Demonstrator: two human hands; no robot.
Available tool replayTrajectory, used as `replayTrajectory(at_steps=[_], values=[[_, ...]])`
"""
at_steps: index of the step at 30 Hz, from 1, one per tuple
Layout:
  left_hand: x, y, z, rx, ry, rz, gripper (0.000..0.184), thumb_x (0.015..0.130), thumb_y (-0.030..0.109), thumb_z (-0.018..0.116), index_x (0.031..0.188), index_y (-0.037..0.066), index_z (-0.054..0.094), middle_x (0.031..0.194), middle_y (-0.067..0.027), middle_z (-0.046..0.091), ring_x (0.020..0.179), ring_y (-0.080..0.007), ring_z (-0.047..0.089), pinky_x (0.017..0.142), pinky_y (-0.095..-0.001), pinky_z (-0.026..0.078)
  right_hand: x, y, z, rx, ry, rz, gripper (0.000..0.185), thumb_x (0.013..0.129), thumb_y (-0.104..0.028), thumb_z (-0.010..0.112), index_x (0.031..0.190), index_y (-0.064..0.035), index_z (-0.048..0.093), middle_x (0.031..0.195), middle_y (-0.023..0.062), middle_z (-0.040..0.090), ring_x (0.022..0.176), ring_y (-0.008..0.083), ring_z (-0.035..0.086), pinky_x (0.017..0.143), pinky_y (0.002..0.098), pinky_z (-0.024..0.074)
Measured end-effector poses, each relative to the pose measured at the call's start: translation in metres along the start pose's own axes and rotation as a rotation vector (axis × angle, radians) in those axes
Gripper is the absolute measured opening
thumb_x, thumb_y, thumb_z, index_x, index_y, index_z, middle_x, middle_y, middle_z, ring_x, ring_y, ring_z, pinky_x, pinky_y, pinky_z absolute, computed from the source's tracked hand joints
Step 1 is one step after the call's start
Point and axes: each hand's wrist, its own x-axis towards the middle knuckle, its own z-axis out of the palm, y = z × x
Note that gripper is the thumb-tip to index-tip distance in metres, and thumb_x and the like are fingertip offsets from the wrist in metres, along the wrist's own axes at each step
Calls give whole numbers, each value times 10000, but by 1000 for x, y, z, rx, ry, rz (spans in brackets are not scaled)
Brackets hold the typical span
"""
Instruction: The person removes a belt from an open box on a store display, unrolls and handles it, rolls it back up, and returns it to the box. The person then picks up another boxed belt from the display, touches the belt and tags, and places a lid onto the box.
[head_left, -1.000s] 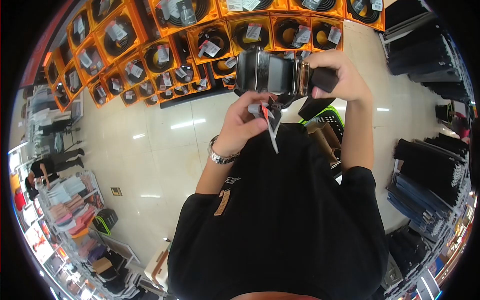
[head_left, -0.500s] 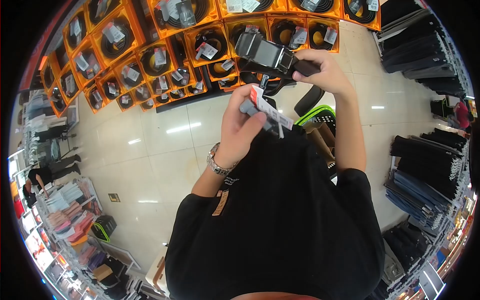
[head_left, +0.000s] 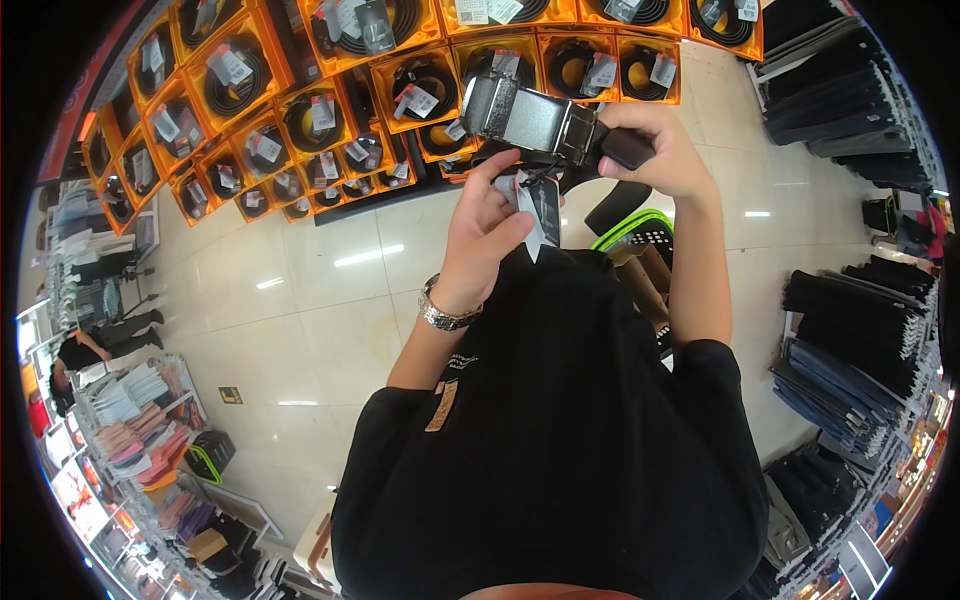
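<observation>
Pale-tiled shop floor (head_left: 330, 330): rectangular-buckled black belt (head_left: 628, 149), seemingly under inspection.
Left fingers (head_left: 512, 236) pinch its white paper tag (head_left: 532, 232), right fingers (head_left: 640, 117) the belt; reading would call for steadiness.

The belt strap (head_left: 617, 207) is black, its buckle (head_left: 530, 122) silver-grey, the price tag (head_left: 533, 238) mostly white. Orange colours the display boxes (head_left: 428, 22); the black T-shirt (head_left: 570, 430) bears white lettering (head_left: 463, 359) and a tan label (head_left: 442, 407).

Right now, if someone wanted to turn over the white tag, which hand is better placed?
Probably the left hand: its fingers are on the white tag. The right hand grips the dark strap beside the shiny buckle, farther from the tag.
</observation>
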Motion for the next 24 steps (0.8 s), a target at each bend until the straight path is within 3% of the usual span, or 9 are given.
replayTrajectory(at_steps=[2, 4, 8, 11, 13, 15, 16, 20, 24], values=[[-1, 0, 0, 38, -5, 32, 623, 835, 109, 621, 1358, 2, 299, 1220, -180, 530, 1126, -286, 564, 943, -392, 460, -1, -1, 0, 23, -11, 1, 251, 692, -81, 794, 893, -20, 656, 799, -7, 598, 745, 73, 537, 687, 222, 432], [-2, 5, 2, 35, 7, 79, 635, 793, -19, 641, 1345, 2, 328, 1180, -86, 512, 1079, -155, 514, 940, -309, 408, -2, 0, 1, 43, -11, -43, 246, 695, -71, 789, 893, -17, 654, 805, -6, 600, 748, 73, 539, 689, 224, 436], [-9, 12, 2, 303, 68, 241, 637, 765, 13, 697, 1309, 10, 366, 1132, -71, 515, 1020, -144, 532, 897, -298, 426, -2, 0, 0, 86, -39, -40, 245, 695, -62, 785, 897, -16, 653, 807, -7, 601, 750, 74, 541, 693, 224, 439], [-13, 11, -3, 271, 63, 233, 607, 755, 8, 709, 1272, 25, 391, 1129, -67, 514, 1011, -134, 529, 872, -288, 432, -2, 3, 0, 89, -31, -23, 239, 701, -53, 777, 900, -16, 651, 803, -9, 596, 744, 74, 537, 686, 224, 435], [-14, 12, -3, 298, 69, 243, 525, 803, 117, 690, 1235, 29, 405, 1080, -99, 550, 955, -151, 562, 835, -293, 455, -3, 5, 0, 62, -7, -13, 229, 711, -51, 769, 902, -13, 648, 798, -11, 590, 742, 69, 531, 681, 221, 428], [-12, 16, 0, -24, -65, 126, 495, 861, 279, 616, 1226, 20, 405, 1018, -167, 590, 879, -205, 605, 799, -321, 482, -3, 7, -1, 61, -6, -13, 221, 718, -51, 765, 900, -11, 646, 794, -13, 586, 741, 65, 524, 677, 220, 423], [-10, 14, -1, -15, -91, 125, 509, 889, 387, 526, 1216, 16, 405, 985, -233, 609, 861, -280, 634, 797, -370, 502, -3, 8, -1, 60, -2, -11, 214, 725, -52, 760, 898, -10, 643, 790, -15, 583, 739, 61, 518, 673, 219, 418], [-11, 14, -1, -207, -119, -4, 461, 895, 350, 483, 1205, 15, 416, 1068, -258, 589, 983, -345, 615, 866, -422, 493, 0, 7, 6, 72, 31, -14, 202, 735, -56, 756, 893, -7, 640, 786, -21, 580, 739, 55, 510, 669, 220, 414], [-6, 10, 1, -237, -77, -20, 446, 918, 312, 411, 1253, 18, 400, 1151, -203, 553, 1070, -327, 567, 883, -414, 484, 1, 2, 14, 37, 67, -3, 201, 738, -66, 760, 883, -2, 637, 775, -25, 580, 726, 55, 503, 664, 223, 415]])
